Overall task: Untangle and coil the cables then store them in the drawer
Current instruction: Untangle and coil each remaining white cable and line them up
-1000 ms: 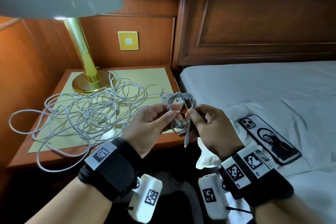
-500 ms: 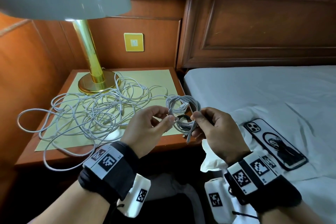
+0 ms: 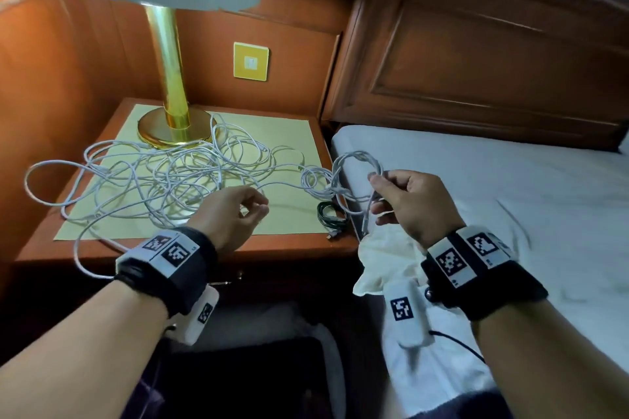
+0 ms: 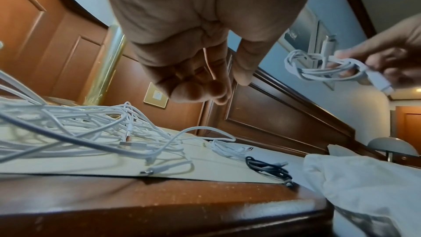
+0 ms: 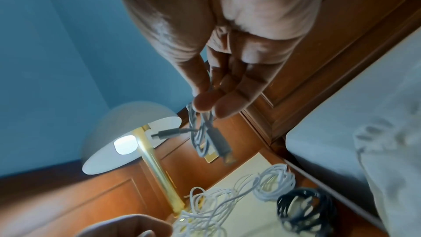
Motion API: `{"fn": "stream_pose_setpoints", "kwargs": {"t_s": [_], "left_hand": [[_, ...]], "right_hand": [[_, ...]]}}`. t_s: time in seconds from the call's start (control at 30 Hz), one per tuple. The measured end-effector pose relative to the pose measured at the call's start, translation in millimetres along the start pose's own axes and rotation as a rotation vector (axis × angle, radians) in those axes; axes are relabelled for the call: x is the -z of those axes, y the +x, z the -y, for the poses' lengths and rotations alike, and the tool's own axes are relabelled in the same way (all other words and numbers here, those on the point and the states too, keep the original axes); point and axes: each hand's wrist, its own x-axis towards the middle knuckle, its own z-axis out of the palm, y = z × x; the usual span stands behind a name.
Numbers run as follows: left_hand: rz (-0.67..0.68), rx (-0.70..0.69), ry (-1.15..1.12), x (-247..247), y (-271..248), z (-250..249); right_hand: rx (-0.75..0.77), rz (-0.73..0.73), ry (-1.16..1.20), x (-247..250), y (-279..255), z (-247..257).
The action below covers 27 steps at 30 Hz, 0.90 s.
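Wooden panelling and a carved headboard (image 3: pixel 493 54) back a bedside table (image 3: pixel 296 243) topped with a pale yellow mat (image 3: pixel 289 133); over its front edge the left hand (image 3: pixel 231 214) hovers with fingers loosely curled toward the thumb, holding nothing that the wrist view shows, above the near side of a tangle of white cables (image 3: pixel 153 177) that sprawls across the mat and loops past the table's left and front edges. Off to the right, above the gap between table and bed (image 3: pixel 510 180), the right hand (image 3: pixel 412 204) pinches a small coiled white cable (image 3: pixel 357 177) between thumb and fingertips, the coil hanging in the air with one plug end dangling below it. On the mat's right side, near the table corner, lie a second small white coil (image 3: pixel 316 180) and just in front of it a coiled dark cable (image 3: pixel 332 214), both apart from the hands. Behind the tangle stands a brass lamp (image 3: pixel 170 78), its base touched by some of the white loops, under a pale shade; a yellow wall plate (image 3: pixel 251 61) sits on the panel behind. A crumpled white cloth (image 3: pixel 384 258) lies on the bed's near edge below the right hand
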Motion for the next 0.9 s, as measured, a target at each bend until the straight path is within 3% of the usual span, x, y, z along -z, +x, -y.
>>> {"fn": "stream_pose_setpoints", "kwargs": {"t_s": [0.1, 0.27, 0.47, 0.57, 0.73, 0.9], "left_hand": [[-0.012, -0.028, 0.065, -14, 11, -3], [-0.019, -0.254, 0.341, -31, 49, -17], [0.162, -0.221, 0.62, -48, 104, -11], [0.107, -0.166, 0.397, -44, 123, 1], [-0.17, 0.005, -0.038, -12, 163, 25], [-0.191, 0.116, -0.164, 1, 186, 46]], "right_hand": [[-0.008, 0.014, -0.063, -4, 28, 1], [-0.111, 0.041, -0.124, -23, 108, -9], [-0.259, 0.082, -0.186, -51, 206, -19], [-0.328, 0.122, -0.235, -62, 237, -20], [-0.425, 0.109, -0.223, -86, 280, -28], [-0.486, 0.152, -0.387, -110, 317, -41]]}}
